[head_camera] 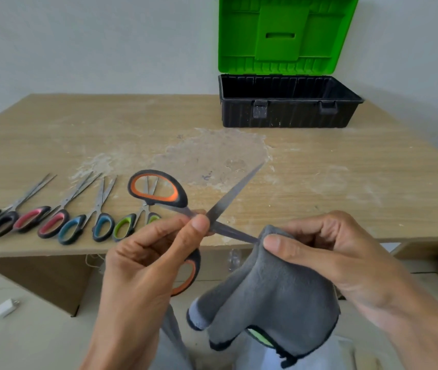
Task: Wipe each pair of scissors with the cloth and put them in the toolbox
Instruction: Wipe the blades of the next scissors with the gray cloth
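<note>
Orange scissors [228, 198] gripped by left hand [143, 263], blade tip hidden in cloth [271, 295] pinched by right hand [332, 249]

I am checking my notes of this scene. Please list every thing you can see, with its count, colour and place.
orange-handled scissors: 1, orange and black, blades open, held above the table's near edge
black-handled scissors: 1, table, left end of the row
pink-handled scissors: 1, table, second in the row
blue-handled scissors: 1, table, third in the row
green-handled scissors: 1, table, right end of the row
toolbox: 1, black, table's far right
lid: 1, green, raised
cloth: 1, grey, round one blade's tip
table: 1, light wood, worn patch
charger plug: 1, white, floor, lower left
left hand: pinches the orange-handled scissors near the pivot
right hand: pinches the cloth
</note>
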`<act>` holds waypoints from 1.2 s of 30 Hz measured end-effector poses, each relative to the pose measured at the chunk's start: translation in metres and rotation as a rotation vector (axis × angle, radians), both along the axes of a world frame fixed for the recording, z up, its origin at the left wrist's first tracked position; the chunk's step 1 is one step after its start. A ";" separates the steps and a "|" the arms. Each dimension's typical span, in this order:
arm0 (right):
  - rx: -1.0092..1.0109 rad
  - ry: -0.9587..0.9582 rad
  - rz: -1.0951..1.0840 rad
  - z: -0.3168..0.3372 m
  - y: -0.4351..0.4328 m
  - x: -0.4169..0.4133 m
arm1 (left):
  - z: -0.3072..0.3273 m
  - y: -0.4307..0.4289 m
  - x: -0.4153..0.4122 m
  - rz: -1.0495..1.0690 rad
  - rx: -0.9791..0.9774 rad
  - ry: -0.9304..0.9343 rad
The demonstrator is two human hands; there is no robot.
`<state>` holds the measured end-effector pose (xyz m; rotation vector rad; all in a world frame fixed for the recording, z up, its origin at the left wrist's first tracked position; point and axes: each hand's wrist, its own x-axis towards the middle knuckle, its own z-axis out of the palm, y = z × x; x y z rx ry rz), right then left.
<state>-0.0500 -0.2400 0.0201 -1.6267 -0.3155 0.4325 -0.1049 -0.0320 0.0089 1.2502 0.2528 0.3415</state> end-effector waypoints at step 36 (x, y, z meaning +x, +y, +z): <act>0.046 -0.095 -0.221 -0.019 0.010 -0.003 | 0.003 -0.007 0.008 0.062 -0.105 0.120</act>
